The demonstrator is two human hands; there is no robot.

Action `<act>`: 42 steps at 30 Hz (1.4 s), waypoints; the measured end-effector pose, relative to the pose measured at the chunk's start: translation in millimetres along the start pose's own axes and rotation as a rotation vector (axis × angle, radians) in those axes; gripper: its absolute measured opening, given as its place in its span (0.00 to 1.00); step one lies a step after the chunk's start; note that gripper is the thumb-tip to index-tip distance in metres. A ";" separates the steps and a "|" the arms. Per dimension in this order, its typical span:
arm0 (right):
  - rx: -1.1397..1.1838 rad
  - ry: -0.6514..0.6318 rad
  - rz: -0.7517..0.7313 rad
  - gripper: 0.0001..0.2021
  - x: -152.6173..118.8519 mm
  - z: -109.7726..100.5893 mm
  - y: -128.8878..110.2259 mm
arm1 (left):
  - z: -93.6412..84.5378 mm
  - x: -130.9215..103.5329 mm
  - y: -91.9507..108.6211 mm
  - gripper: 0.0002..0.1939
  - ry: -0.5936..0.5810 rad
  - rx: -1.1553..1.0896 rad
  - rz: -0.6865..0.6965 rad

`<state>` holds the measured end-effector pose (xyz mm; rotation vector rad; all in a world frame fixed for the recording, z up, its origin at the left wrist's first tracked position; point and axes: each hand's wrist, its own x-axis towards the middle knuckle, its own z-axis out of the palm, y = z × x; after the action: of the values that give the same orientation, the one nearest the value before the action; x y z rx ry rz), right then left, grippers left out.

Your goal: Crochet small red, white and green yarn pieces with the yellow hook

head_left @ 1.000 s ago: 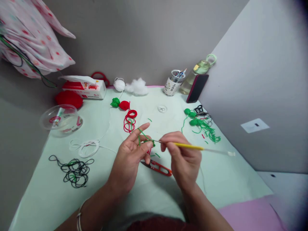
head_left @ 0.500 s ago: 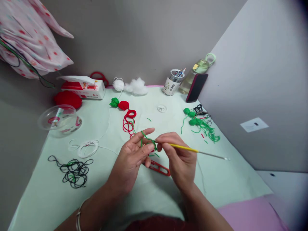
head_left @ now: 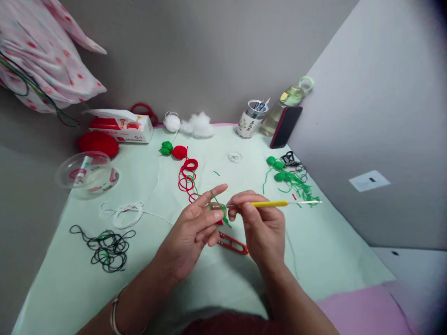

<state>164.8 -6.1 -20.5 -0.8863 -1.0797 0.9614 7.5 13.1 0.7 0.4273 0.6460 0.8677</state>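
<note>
Between thumb and fingers, my left hand [head_left: 190,230] pinches a small crochet piece [head_left: 220,220] in green and red, mostly covered by the fingertips. Green yarn [head_left: 217,199] runs up over its raised index finger. My right hand [head_left: 261,223] grips a crochet hook [head_left: 268,204] by its yellow handle, nearly level. The hook's thin metal shaft reaches left to the green yarn at the piece; its bare other end points right. Beneath the hands lie red thread snips [head_left: 233,243], partly hidden. Red yarn [head_left: 187,180] lies in loops just beyond my left hand.
At left are tangled black yarn [head_left: 109,250], white yarn [head_left: 128,215] and a clear plastic tub [head_left: 99,179]. A tissue box [head_left: 134,130], pen holder [head_left: 248,122], bottle [head_left: 275,116] and phone [head_left: 286,127] stand at the back. Green pieces [head_left: 280,177] lie at right.
The crochet hook has swung from a downward slant to nearly level, its tip further left across the green yarn. My left hand has shifted slightly right.
</note>
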 end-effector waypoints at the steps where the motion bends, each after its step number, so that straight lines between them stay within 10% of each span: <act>1: 0.034 0.031 0.025 0.07 2.3 -1.1 -2.0 | -1.3 0.5 1.3 0.24 -0.008 -0.011 -0.012; 8: 0.086 -0.042 0.061 0.07 5.8 -0.8 -4.0 | -2.7 0.3 -2.3 0.19 -0.003 0.140 0.132; 17: -0.637 0.000 -0.410 0.17 -13.3 4.9 -6.2 | 2.0 1.2 -8.2 0.21 0.065 0.069 0.094; 25: -0.225 0.040 -0.182 0.10 0.3 1.4 -9.8 | -1.7 1.6 -4.5 0.24 0.098 0.188 0.255; 30: -0.620 -0.043 -0.476 0.15 -9.7 6.7 -8.1 | 1.4 1.7 -10.3 0.25 0.044 0.093 0.133; 36: -0.120 0.048 -0.157 0.10 3.2 -3.7 -7.4 | -4.7 3.4 2.0 0.20 0.030 0.131 0.124; 42: -0.244 -0.070 -0.162 0.09 -2.0 4.4 -5.3 | -1.3 3.6 -7.4 0.21 0.025 0.176 0.155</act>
<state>161.2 -9.2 -15.2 -0.9513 -1.3273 0.7404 12.5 11.8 -5.8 0.6321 0.7217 0.9678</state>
